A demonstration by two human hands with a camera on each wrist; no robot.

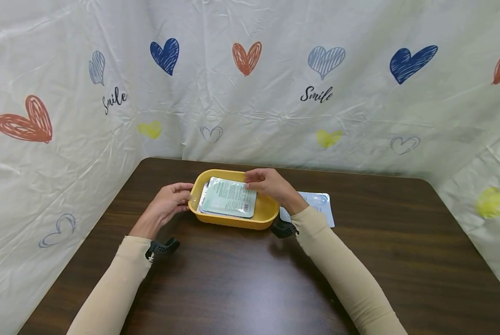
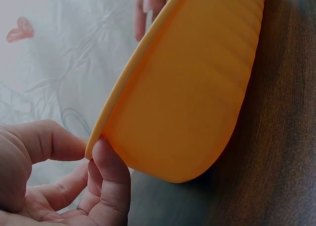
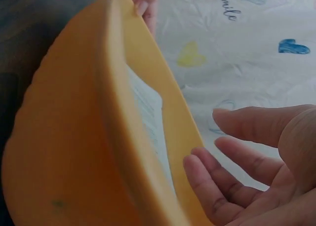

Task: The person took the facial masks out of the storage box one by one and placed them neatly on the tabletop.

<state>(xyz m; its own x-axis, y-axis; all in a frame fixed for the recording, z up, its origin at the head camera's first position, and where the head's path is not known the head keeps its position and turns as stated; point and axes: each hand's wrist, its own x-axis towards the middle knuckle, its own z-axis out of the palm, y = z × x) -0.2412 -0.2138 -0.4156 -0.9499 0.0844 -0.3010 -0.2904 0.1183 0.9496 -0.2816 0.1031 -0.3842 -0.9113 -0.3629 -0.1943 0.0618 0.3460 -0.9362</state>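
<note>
A yellow oval plastic basket (image 1: 233,223) stands near the far edge of the table. My left hand (image 1: 166,204) pinches its left rim; the left wrist view shows thumb and fingers (image 2: 111,174) on either side of the lip. Inside the basket lies a pale green flat sachet (image 1: 229,197), printed side up, with at least one more sachet showing beneath it. Over the basket's right part is my right hand (image 1: 273,186), close to the sachet's upper right corner. In the right wrist view its thumb and fingers (image 3: 247,162) are apart, with nothing between them.
To the right of the basket, a light blue sachet (image 1: 325,209) lies on the dark wooden table (image 1: 241,279), partly hidden behind my right wrist. A white curtain (image 1: 275,93) printed with hearts hangs behind the table and along its sides.
</note>
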